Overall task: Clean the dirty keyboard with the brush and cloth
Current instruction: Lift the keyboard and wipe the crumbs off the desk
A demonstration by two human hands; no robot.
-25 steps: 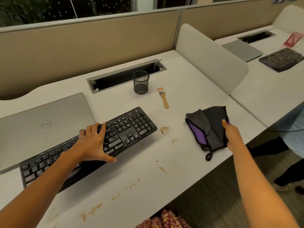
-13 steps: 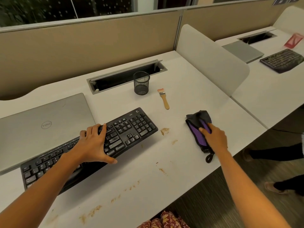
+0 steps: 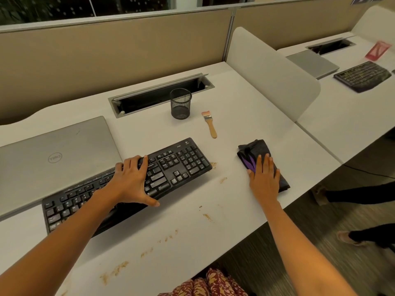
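Observation:
A black keyboard [image 3: 179, 165] lies slanted on the white desk [image 3: 245, 116], its near edge raised. My left hand [image 3: 132, 182] grips its middle, fingers over the keys and thumb under the front edge. To the right, a folded dark grey and purple cloth [image 3: 254, 149] lies near the desk's edge. My right hand [image 3: 264, 178] rests flat on the cloth with straight fingers. A small wooden-handled brush [image 3: 210, 124] lies beyond the keyboard, untouched.
Brown crumbs [image 3: 207, 216] are scattered over the desk in front of the keyboard. A shut silver laptop [image 3: 53, 154] sits at the left under the keyboard's far end. A black mesh cup [image 3: 180, 103] stands by a cable slot [image 3: 160, 95]. A person's legs [image 3: 363, 195] are at the right.
My right hand brought the cloth in from the desk's right edge, laid it down folded and flattened on top of it. The left hand stayed on the keyboard.

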